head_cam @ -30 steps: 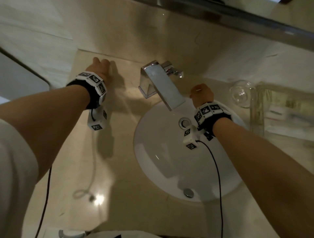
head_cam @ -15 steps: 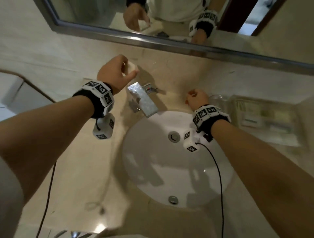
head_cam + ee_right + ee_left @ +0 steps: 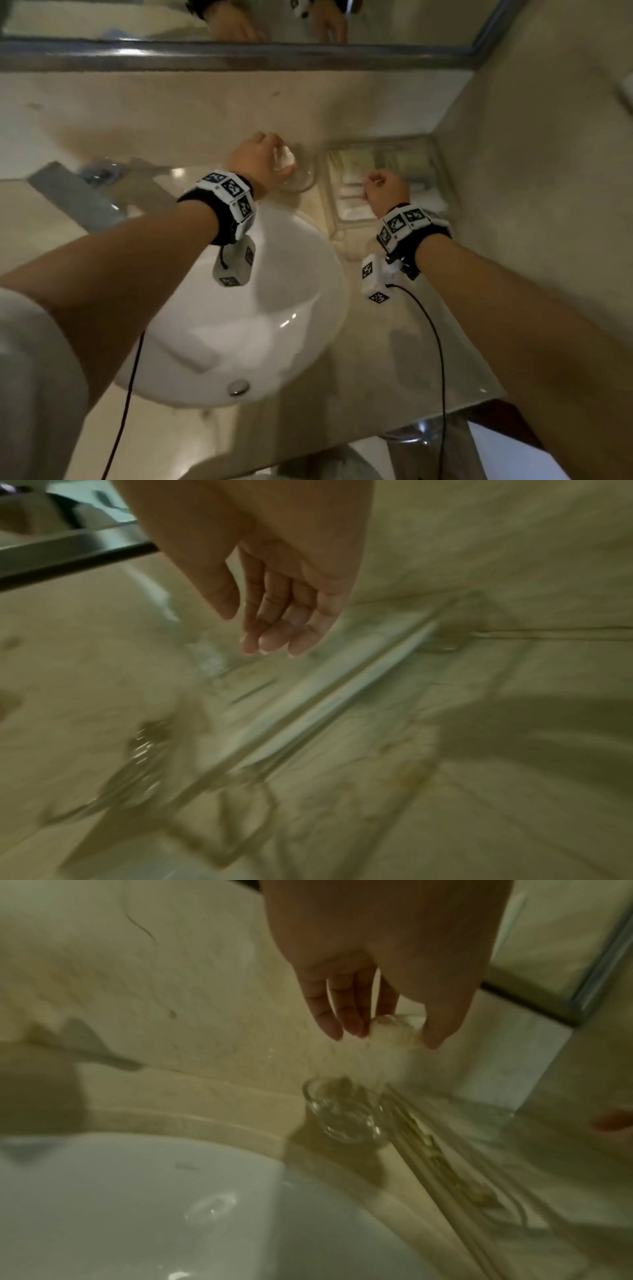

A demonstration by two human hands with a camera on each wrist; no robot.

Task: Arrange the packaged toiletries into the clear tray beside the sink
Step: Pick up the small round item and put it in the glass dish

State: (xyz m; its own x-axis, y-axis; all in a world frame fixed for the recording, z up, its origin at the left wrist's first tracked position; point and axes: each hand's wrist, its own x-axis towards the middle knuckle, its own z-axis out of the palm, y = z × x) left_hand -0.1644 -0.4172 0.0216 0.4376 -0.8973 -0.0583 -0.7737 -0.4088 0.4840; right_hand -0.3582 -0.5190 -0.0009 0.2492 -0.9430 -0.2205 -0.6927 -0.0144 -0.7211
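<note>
Over the counter's back edge, left hand (image 3: 260, 161) pinches a small white packet (image 3: 387, 1042) above the glass (image 3: 298, 171), just beside the clear tray (image 3: 435, 150) in the back right corner. Right hand (image 3: 385, 193) hangs loose, empty, over tray. Carry step; next: move right, drop it into the tray.

My left hand (image 3: 377, 961): fingers (image 3: 346, 1015) and thumb pinching together. My right hand (image 3: 274, 588): fingers (image 3: 274, 639) loosely curled, holding nothing.

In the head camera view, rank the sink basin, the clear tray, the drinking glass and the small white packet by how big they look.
1. Sink basin
2. Clear tray
3. Drinking glass
4. Small white packet, partly hidden in the left hand, so its size is uncertain.
</note>
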